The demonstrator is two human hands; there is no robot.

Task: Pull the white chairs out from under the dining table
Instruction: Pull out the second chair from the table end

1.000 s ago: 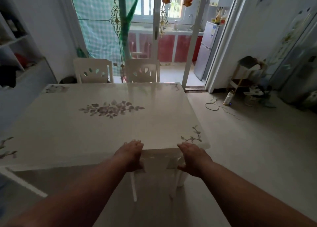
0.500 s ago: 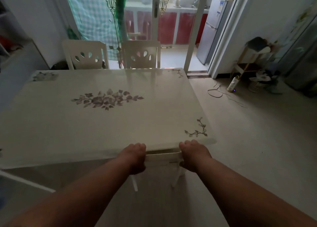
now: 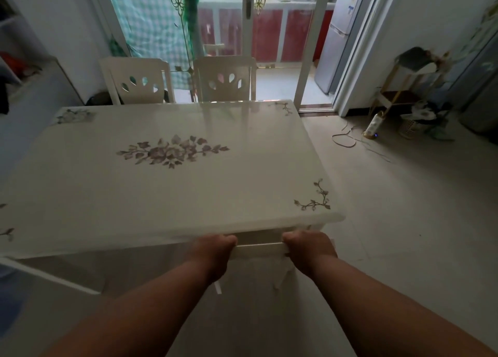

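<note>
Glossy white dining table with a grey flower print [image 3: 172,195] fills the room's centre. At its near edge, a person's left hand [image 3: 213,254] and right hand [image 3: 310,251] both grip the top rail of a white chair [image 3: 258,247] — tucked mostly beneath the tabletop. Two more white cut-out chairs [image 3: 225,80] stand at the far side.

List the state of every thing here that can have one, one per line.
Near chair: tucked under the table, top rail gripped.
Left hand: closed on the rail.
Right hand: closed on the rail.
Far left chair: pushed in.
Far right chair: pushed in.
Table: bare, glossy top.
Glass door: shut, as far as visible.
Fridge: closed.
</note>
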